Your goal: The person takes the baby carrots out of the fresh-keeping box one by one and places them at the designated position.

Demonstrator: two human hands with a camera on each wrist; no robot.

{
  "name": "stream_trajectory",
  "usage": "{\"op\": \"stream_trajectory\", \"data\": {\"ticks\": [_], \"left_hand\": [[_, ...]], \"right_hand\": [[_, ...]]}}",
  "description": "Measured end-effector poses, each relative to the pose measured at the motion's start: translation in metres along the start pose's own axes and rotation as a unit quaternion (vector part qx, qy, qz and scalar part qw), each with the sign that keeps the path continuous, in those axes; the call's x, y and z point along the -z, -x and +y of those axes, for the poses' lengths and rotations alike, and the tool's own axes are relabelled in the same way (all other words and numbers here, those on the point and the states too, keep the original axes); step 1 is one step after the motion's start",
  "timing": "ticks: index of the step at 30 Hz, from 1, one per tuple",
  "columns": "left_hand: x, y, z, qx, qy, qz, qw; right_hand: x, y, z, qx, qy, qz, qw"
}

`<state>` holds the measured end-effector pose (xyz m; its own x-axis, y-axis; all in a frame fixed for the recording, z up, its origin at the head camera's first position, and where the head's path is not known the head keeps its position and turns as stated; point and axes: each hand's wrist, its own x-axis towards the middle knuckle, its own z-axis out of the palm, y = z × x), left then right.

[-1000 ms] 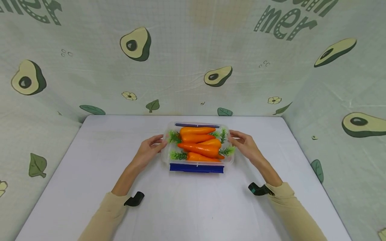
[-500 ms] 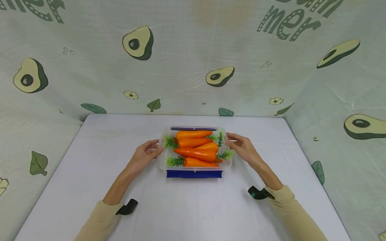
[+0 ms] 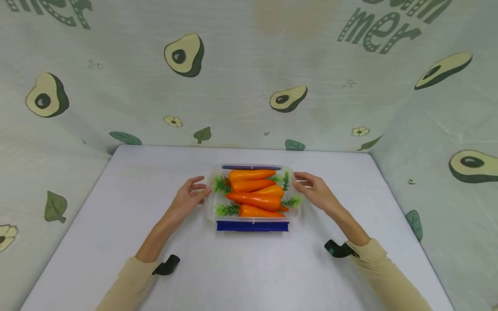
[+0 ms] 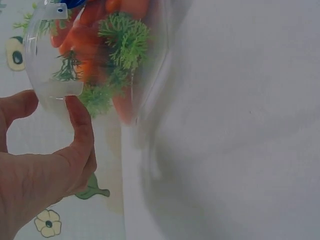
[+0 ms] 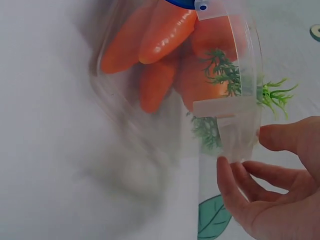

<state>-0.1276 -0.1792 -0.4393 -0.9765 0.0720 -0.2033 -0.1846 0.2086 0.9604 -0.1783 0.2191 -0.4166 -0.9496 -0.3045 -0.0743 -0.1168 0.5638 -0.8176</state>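
A clear plastic food container (image 3: 210, 211) with blue clasps stands on the white table, holding several orange carrots (image 3: 256, 199) with green leafy tops (image 3: 227, 210). My left hand (image 3: 188, 196) grips its left end; in the left wrist view the thumb (image 4: 22, 105) is at the rim and a bent finger touches the end flap (image 4: 65, 89). At the opposite end, my right hand (image 3: 317, 192) pinches the rim between thumb (image 5: 277, 137) and fingertips, which sit under the side flap (image 5: 225, 106). One green sprig (image 5: 277, 95) pokes out above the rim.
The white table (image 3: 253, 268) spreads around the container. Behind it and at both sides hangs a pale cloth (image 3: 233, 65) printed with avocados and leaves. A black wrist camera (image 3: 167, 264) sits at the left cuff, another camera (image 3: 337, 249) at the right.
The container has come nearer to me and slightly left, with both hands on its ends. Over the last half second it has stayed almost still.
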Motion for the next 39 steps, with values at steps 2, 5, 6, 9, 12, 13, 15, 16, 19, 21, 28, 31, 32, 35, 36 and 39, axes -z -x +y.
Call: {"op": "stream_trajectory", "data": {"ticks": [2,5,6,9,12,13,15,16,19,21,28,31,32,35,36,39], "left_hand": [[0.000,-0.004,0.002,-0.001,0.006,0.003,1.0000],[0.001,-0.009,0.004,-0.005,0.017,-0.001,0.9998],[0.002,-0.011,0.005,-0.005,0.020,-0.004,0.9998],[0.004,-0.015,0.007,-0.006,0.027,-0.009,0.9996],[0.006,-0.019,0.007,-0.007,0.024,-0.016,0.9996],[0.006,-0.019,0.008,-0.008,0.022,-0.017,0.9996],[0.006,-0.021,0.007,-0.010,0.019,-0.020,0.9996],[0.006,-0.022,0.006,-0.011,0.017,-0.023,0.9995],[0.006,-0.024,0.005,-0.011,0.017,-0.029,0.9994],[0.007,-0.025,0.004,-0.010,0.020,-0.033,0.9992],[0.007,-0.026,0.003,-0.008,0.032,-0.037,0.9988],[0.006,-0.026,0.003,-0.010,0.035,-0.037,0.9986],[0.006,-0.026,0.002,-0.011,0.036,-0.038,0.9986],[0.007,-0.025,0.001,-0.011,0.038,-0.036,0.9986],[0.007,-0.025,0.001,-0.011,0.039,-0.036,0.9985],[0.007,-0.025,0.000,-0.010,0.042,-0.035,0.9985]], "right_hand": [[0.002,0.000,-0.004,0.008,0.011,0.003,1.000],[0.005,0.000,-0.011,0.025,0.022,0.014,0.999],[0.005,0.000,-0.014,0.035,0.027,0.016,0.999],[0.003,-0.003,-0.025,0.066,0.040,0.018,0.997],[-0.002,-0.004,-0.035,0.107,0.059,0.007,0.992],[-0.003,-0.005,-0.038,0.122,0.067,0.002,0.990],[-0.007,-0.006,-0.044,0.149,0.086,-0.008,0.985],[-0.009,-0.007,-0.047,0.162,0.094,-0.015,0.982],[-0.015,-0.007,-0.055,0.192,0.113,-0.043,0.974],[-0.019,-0.008,-0.060,0.206,0.125,-0.064,0.968],[-0.035,-0.009,-0.071,0.225,0.147,-0.134,0.954],[-0.041,-0.009,-0.072,0.227,0.156,-0.154,0.949],[-0.043,-0.009,-0.072,0.227,0.161,-0.159,0.947],[-0.045,-0.008,-0.072,0.224,0.178,-0.168,0.943],[-0.045,-0.008,-0.072,0.223,0.184,-0.169,0.942],[-0.046,-0.008,-0.070,0.225,0.197,-0.172,0.939]]}}
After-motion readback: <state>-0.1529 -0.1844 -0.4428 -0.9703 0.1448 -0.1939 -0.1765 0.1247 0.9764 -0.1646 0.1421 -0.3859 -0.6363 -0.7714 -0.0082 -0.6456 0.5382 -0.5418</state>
